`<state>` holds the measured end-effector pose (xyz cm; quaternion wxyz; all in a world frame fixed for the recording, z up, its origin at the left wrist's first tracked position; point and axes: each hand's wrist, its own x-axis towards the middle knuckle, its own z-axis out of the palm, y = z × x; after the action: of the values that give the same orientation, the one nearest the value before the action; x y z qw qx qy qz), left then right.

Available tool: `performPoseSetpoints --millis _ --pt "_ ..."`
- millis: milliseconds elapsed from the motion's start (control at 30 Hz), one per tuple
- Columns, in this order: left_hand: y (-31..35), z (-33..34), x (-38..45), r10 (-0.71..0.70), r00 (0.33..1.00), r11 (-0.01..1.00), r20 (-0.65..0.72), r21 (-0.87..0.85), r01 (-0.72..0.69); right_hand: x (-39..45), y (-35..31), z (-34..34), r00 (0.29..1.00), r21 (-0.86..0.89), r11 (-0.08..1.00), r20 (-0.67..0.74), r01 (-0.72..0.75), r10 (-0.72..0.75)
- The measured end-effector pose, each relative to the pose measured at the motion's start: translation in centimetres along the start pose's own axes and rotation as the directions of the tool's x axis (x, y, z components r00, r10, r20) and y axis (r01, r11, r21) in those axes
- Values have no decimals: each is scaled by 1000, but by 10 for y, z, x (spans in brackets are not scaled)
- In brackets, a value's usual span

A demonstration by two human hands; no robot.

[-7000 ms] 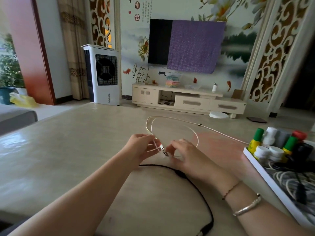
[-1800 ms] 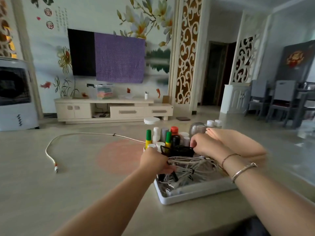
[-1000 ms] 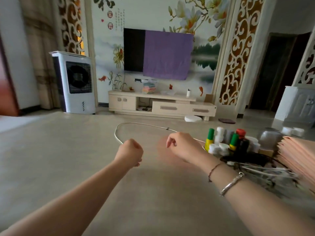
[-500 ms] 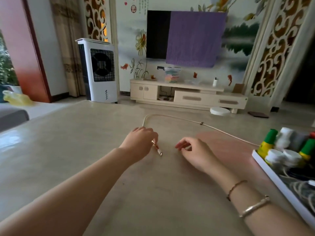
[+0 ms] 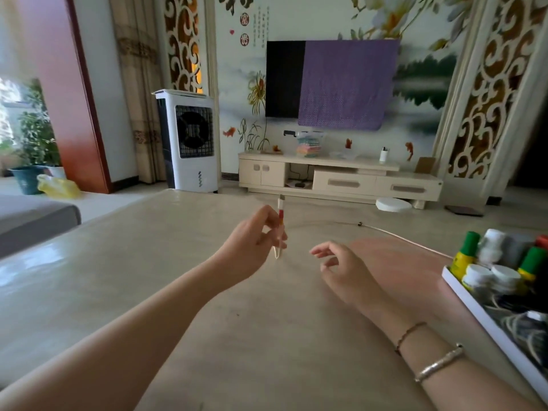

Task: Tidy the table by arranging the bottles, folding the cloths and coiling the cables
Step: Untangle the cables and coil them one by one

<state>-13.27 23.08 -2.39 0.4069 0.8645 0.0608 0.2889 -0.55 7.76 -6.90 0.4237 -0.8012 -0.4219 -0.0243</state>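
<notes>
My left hand [image 5: 255, 243] pinches the plug end of a white cable [image 5: 397, 235] and holds it upright above the beige table [image 5: 148, 262], the red-banded connector [image 5: 280, 213] pointing up. The rest of the cable runs right across the table toward the white tray [image 5: 486, 324]. My right hand [image 5: 344, 268] hovers just right of the left hand with loosely curled fingers, holding nothing. In the tray stand several small bottles [image 5: 498, 262] with green, white and red caps, and coiled cables [image 5: 525, 330] lie in its near part.
A grey seat [image 5: 32, 215] borders the table on the left. Beyond the table are an air cooler [image 5: 189, 140], a TV cabinet [image 5: 338, 179] and a television partly covered by a purple cloth [image 5: 347, 84].
My left hand has lifted the cable's plug end off the table and turned it upright. My right hand has opened slightly. The view has shifted a little to the left.
</notes>
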Motion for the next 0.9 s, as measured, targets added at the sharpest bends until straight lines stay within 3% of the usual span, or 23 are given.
performPoseSetpoints --millis 100,200,267,367,533,667,767,900 --pt "11 -14 -6 -225 968 908 -111 -385 167 0 -11 10 997 -25 997 16 78 -78" --pt "9 -30 -10 -440 887 689 -136 -684 237 5 -17 23 988 -98 987 97 131 -121" --pt "6 -36 -10 -516 848 575 -119 -782 240 11 -22 30 972 -174 968 179 183 -152" --pt "0 -39 -8 -579 808 494 -104 -834 247 23 -34 45 934 -217 937 293 275 -207" --pt "-10 -46 -5 -632 767 548 -113 -765 338 34 -43 62 900 -389 818 280 424 -334" --pt "-24 -60 -6 -636 726 722 -261 -534 440 38 -33 43 932 -468 809 244 356 -269" --pt "-31 -62 -8 -645 720 744 -256 -426 515 32 -23 24 939 -317 899 263 302 -223" --pt "-23 -45 -11 -602 798 783 12 -188 594 22 -26 11 949 -40 971 228 234 -219"
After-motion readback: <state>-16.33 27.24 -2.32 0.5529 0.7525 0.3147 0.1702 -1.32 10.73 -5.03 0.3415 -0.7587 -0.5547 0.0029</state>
